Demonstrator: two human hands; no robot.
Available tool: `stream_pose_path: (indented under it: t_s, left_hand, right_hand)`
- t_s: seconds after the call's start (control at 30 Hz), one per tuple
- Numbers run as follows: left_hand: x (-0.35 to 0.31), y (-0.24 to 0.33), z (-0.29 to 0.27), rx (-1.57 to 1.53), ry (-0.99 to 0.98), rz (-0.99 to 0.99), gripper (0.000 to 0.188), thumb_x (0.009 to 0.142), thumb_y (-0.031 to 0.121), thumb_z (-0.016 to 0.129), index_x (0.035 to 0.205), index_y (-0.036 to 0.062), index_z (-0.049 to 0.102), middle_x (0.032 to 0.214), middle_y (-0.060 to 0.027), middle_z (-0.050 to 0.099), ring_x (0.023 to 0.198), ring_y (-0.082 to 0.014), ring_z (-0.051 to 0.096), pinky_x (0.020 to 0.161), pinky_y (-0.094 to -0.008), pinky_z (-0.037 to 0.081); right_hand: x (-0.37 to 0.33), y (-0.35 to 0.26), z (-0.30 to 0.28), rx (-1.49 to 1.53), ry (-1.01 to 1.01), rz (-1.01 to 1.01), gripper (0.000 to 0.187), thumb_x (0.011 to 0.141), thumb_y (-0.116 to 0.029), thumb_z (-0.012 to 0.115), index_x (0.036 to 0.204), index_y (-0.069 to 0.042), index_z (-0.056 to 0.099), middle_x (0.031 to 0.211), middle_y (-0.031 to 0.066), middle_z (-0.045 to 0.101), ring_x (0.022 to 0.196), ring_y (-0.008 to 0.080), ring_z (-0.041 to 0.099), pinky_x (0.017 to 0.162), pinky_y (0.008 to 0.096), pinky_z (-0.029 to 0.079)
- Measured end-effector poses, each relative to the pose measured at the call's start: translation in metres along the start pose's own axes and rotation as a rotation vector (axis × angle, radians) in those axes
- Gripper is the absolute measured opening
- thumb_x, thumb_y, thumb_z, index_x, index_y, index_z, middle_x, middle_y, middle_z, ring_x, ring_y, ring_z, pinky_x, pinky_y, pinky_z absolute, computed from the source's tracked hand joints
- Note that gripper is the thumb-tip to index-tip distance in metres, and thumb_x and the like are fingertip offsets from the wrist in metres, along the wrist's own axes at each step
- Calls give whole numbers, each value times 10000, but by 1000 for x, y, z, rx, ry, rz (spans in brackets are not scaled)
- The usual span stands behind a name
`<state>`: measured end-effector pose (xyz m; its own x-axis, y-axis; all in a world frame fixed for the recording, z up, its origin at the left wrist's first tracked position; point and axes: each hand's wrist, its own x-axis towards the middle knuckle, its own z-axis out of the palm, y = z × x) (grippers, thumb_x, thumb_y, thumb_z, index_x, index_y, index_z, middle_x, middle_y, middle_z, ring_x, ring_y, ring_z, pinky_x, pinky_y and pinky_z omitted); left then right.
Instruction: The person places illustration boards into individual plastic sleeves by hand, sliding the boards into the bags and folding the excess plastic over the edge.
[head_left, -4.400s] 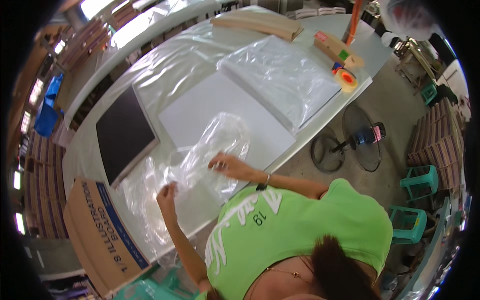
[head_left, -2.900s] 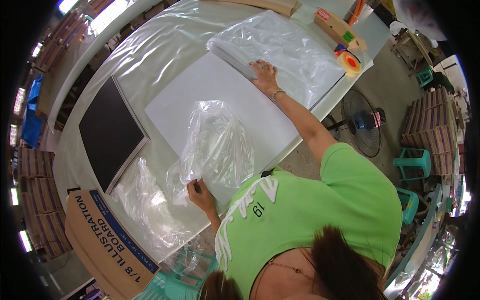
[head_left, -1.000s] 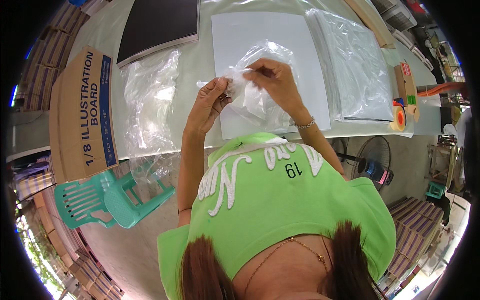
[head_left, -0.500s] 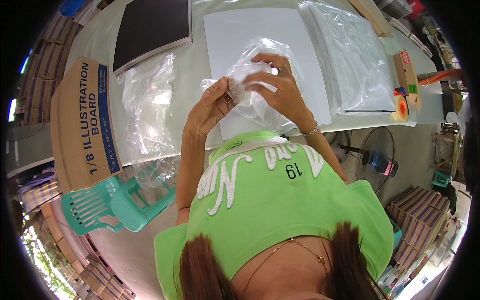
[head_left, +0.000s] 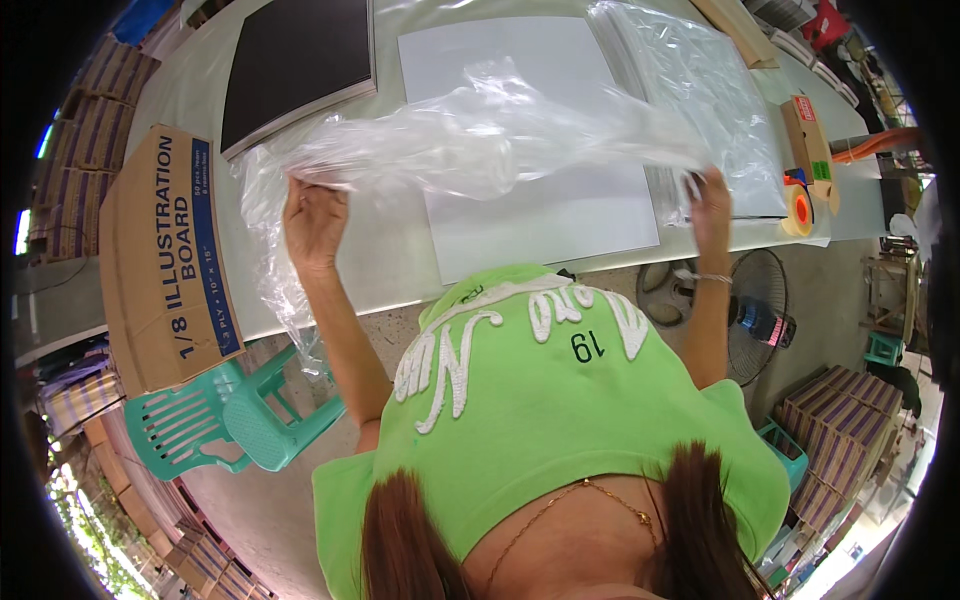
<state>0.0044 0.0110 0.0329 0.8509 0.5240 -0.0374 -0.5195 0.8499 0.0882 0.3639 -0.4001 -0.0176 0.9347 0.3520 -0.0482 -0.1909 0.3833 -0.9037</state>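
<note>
A clear plastic bag is stretched sideways between my two hands, blurred by motion, over a white board on the table. My left hand is closed on one end of the bag, above a loose pile of clear plastic. At the opposite end, my right hand pinches the bag beside a plastic-wrapped stack of boards. Part of the white board is covered by the see-through bag.
A black board stack lies at the far left. On the near left stands a cardboard carton, with green plastic chairs below it. A tape roll and a small box sit at the right edge; a fan stands below.
My hands have moved wide apart, left and right. The bag, bunched up between them before, is now drawn out lengthwise.
</note>
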Motion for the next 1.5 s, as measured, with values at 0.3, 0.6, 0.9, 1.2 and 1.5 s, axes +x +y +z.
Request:
stream_pose_path:
  t_s: [0.3,0.6,0.9,1.2,1.5]
  left_hand:
    - [-54,120,-52,536,359,72,204,891,185,536,1021,38,592,1028,-95,613,939,-193,572,774,-272,488]
    - [-7,-21,38,790,259,72,191,842,184,616,970,44,599,889,-49,611,787,-126,566,675,-230,473]
    - [13,-135,120,816,-143,-304,205,792,183,696,918,49,605,751,-2,609,635,-60,560,577,-188,459]
    - [1,-142,124,1008,-171,-199,328,715,295,775,839,67,574,708,31,560,617,-21,495,528,-158,367]
    - [3,-145,115,907,-194,-202,355,770,407,705,819,95,543,692,36,535,596,-14,465,517,-145,335]
  right_hand:
    - [-93,-159,-288,-1430,815,-638,298,866,-210,485,1029,22,578,944,152,631,886,294,597,859,384,470]
    - [-72,-183,-37,-371,558,-580,462,889,-502,467,902,-52,567,736,40,531,683,140,525,640,273,439]
    - [-106,-89,232,-548,-548,-505,341,604,-123,810,853,-79,581,748,-34,520,660,38,456,554,180,379]
    - [-116,-78,265,-709,-675,-753,333,657,-44,722,969,-99,618,902,41,597,775,181,603,622,280,478]
    - [-107,-61,254,-479,-671,-776,222,711,68,654,899,-45,621,871,60,606,732,163,612,591,244,492]
